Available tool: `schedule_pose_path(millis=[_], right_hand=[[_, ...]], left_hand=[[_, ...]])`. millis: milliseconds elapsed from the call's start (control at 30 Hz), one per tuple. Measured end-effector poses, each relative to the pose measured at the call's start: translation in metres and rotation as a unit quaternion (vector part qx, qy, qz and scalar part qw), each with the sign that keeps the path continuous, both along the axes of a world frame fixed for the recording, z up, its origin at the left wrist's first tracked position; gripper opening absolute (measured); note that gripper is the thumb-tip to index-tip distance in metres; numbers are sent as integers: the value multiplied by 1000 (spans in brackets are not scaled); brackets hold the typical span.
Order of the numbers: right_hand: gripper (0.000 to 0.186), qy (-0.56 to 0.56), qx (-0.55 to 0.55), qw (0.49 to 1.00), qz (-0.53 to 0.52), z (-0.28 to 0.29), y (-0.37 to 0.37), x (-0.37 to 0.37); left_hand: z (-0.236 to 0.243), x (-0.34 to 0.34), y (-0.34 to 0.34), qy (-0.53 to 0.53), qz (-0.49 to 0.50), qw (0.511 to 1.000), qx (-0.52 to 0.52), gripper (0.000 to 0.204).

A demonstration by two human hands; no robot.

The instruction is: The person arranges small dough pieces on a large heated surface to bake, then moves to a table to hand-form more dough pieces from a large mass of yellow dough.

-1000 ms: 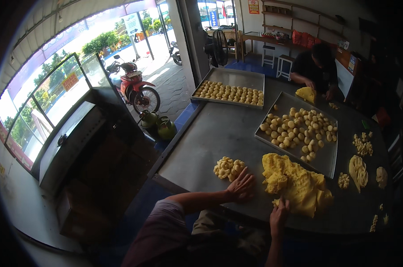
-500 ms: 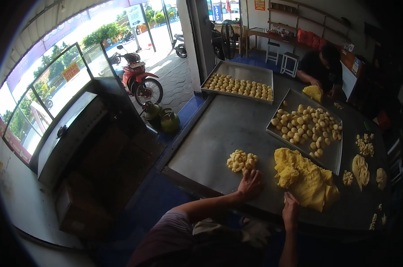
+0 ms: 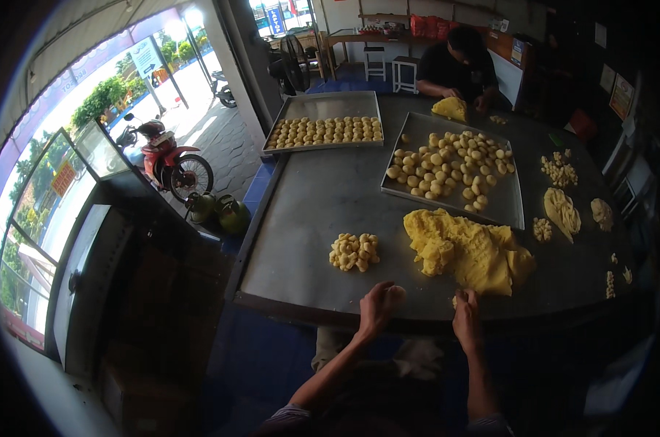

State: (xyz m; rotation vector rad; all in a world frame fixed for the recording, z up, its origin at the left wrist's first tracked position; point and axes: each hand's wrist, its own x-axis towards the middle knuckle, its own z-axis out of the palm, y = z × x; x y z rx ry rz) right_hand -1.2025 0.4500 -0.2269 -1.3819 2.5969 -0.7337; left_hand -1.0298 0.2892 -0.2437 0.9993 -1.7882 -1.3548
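Observation:
My left hand [image 3: 378, 312] is just above the near edge of the metal table, fingers curled around a small pale dough piece [image 3: 396, 293]. To its right, my right hand [image 3: 466, 322] is closed too, with a bit of yellowish dough [image 3: 454, 300] showing at the fingertips. Beyond the left hand lies a heap of small dough pieces [image 3: 354, 252]. A large, rough mound of yellow dough [image 3: 468, 251] rests just past my right hand, apart from the fingers.
Behind the mound stands a tray of loose dough balls [image 3: 522, 211]; another tray [image 3: 322, 106] holds balls in rows. Smaller dough heaps [image 3: 559, 171] and a flattened dough lump [image 3: 561, 213] lie at right. Across the table [image 3: 293, 218], a person [image 3: 457, 69] sits by a yellow dough piece [image 3: 450, 108].
My left hand has drawn back from the heap of dough pieces toward the table's near edge, closer to my right hand. The view has turned rightward.

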Motion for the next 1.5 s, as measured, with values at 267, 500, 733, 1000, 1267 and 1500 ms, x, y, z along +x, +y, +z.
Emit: schedule_pose_path(millis=[267,500,733,1000,1267,1500], right_hand=[[34,-192,-261,946,15,1,-54,52],[31,-118,-243,952,147,13,-60,66],[29,-222,-189,953,83,10,-69,73],[22,-196,-217,953,84,25,-74,73],[30,-336,-192,920,60,15,-73,52],[45,-260,-121,955,73,15,-84,36]], left_hand=[[-1,-25,15,34,-71,997,19,30],[7,-15,-17,-148,-185,968,-78,18],[-12,-10,-8,-148,-111,977,-104,28],[-2,-5,-8,-149,-147,974,-86,34],[2,-2,-13,-59,-176,981,-61,27],[-1,-4,-13,-58,-214,965,-142,21]])
